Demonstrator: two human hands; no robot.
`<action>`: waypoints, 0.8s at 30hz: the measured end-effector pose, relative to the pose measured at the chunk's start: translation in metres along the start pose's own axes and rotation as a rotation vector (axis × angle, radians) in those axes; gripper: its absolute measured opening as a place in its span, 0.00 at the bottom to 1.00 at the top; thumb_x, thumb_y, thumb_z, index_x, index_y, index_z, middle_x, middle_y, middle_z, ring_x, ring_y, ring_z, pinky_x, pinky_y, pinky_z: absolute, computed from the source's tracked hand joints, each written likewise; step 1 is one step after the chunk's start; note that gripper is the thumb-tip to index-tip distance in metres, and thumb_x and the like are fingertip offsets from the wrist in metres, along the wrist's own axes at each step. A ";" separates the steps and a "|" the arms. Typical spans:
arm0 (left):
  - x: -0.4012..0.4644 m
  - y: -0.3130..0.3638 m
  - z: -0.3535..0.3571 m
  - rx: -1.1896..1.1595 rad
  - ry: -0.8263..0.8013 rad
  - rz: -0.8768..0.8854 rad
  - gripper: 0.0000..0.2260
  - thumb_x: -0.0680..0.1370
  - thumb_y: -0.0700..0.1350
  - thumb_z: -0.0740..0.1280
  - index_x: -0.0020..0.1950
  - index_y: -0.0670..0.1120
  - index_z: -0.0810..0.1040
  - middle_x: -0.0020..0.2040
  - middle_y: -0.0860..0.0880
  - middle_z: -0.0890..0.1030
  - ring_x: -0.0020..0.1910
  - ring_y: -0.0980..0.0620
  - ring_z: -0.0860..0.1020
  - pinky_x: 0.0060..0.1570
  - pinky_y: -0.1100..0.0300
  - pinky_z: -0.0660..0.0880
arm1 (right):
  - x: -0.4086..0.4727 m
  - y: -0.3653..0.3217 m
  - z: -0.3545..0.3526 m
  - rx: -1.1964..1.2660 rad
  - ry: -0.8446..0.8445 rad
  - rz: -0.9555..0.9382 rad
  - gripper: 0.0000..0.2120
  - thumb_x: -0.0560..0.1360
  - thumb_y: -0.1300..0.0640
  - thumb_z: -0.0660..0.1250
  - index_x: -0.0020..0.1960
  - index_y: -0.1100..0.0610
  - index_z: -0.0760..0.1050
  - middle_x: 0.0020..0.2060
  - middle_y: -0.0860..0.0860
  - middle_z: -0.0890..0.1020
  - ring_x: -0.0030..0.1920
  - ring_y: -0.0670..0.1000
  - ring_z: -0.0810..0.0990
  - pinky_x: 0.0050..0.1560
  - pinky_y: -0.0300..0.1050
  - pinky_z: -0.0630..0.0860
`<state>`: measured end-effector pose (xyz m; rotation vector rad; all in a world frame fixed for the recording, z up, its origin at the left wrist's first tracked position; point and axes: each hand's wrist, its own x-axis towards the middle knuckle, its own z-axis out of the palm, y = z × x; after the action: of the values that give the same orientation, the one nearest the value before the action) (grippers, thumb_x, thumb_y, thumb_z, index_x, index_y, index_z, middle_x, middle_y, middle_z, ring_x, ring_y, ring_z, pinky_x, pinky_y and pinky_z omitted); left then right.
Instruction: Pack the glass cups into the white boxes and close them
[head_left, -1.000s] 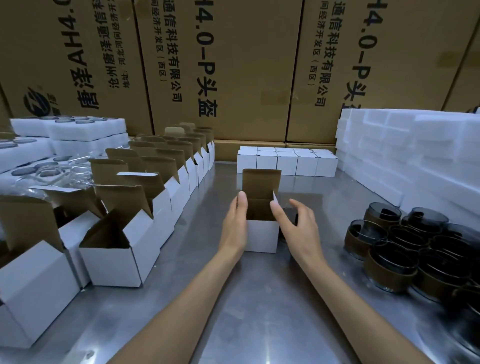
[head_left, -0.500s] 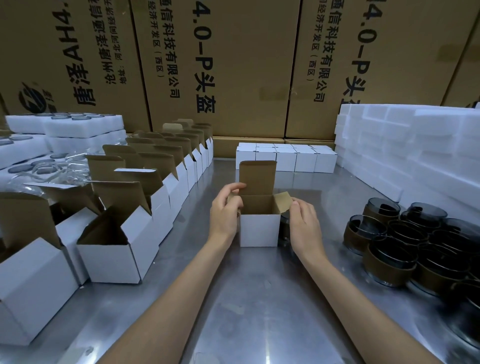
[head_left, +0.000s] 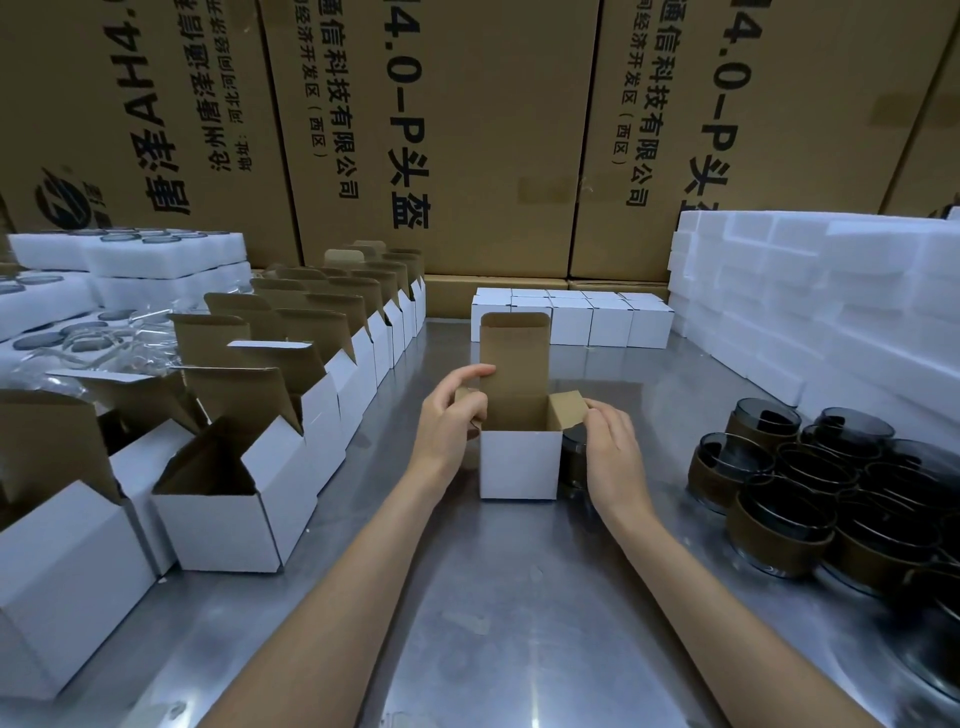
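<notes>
White cardboard takes centre stage: a small open box (head_left: 519, 462) stands upright on the steel table (head_left: 467, 597), its tall lid flap (head_left: 514, 358) raised at the back. A second ago both hands flanked it with fingers straight; now they have curled onto its side flaps. The left hand (head_left: 452, 421) pinches the left flap between thumb and fingers, while the right hand (head_left: 610, 454) curls its fingers over the right flap (head_left: 569, 408), which has swung outward. A dark glass cup (head_left: 574, 457) sits just behind the right hand, touching or nearly touching the box's right wall. From this angle the inside looks empty, so the box appears to be getting opened wide for loading, not closed. More glass cups (head_left: 810, 493) wait in a cluster at the right, near stacked foam blocks (head_left: 831, 301). Rows of open boxes (head_left: 291, 415) line the left; closed boxes (head_left: 571, 319) sit at the back before big brown cartons (head_left: 493, 130).
</notes>
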<state>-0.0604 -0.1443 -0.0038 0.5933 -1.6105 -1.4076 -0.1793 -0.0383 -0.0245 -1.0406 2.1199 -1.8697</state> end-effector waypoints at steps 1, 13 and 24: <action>0.001 -0.001 0.000 0.004 -0.002 0.004 0.18 0.64 0.44 0.59 0.51 0.53 0.80 0.33 0.52 0.70 0.34 0.55 0.68 0.37 0.62 0.68 | 0.000 0.000 -0.001 0.012 -0.006 0.004 0.15 0.82 0.53 0.52 0.62 0.52 0.74 0.63 0.49 0.73 0.64 0.48 0.69 0.65 0.44 0.63; -0.003 -0.008 0.006 0.049 0.031 0.164 0.17 0.65 0.43 0.60 0.52 0.51 0.79 0.46 0.58 0.78 0.33 0.64 0.70 0.37 0.70 0.69 | 0.012 0.006 -0.024 -0.365 -0.239 -0.047 0.21 0.74 0.58 0.69 0.66 0.53 0.72 0.71 0.50 0.62 0.69 0.50 0.64 0.63 0.40 0.63; -0.007 -0.006 0.007 0.069 0.017 0.166 0.17 0.65 0.43 0.61 0.51 0.55 0.79 0.47 0.54 0.75 0.37 0.58 0.71 0.38 0.71 0.69 | -0.007 -0.039 -0.028 0.054 0.348 -0.613 0.03 0.77 0.58 0.66 0.49 0.53 0.73 0.64 0.47 0.66 0.60 0.29 0.68 0.57 0.45 0.74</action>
<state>-0.0640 -0.1367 -0.0112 0.4976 -1.6607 -1.2263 -0.1729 -0.0109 0.0155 -1.5889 2.0477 -2.5232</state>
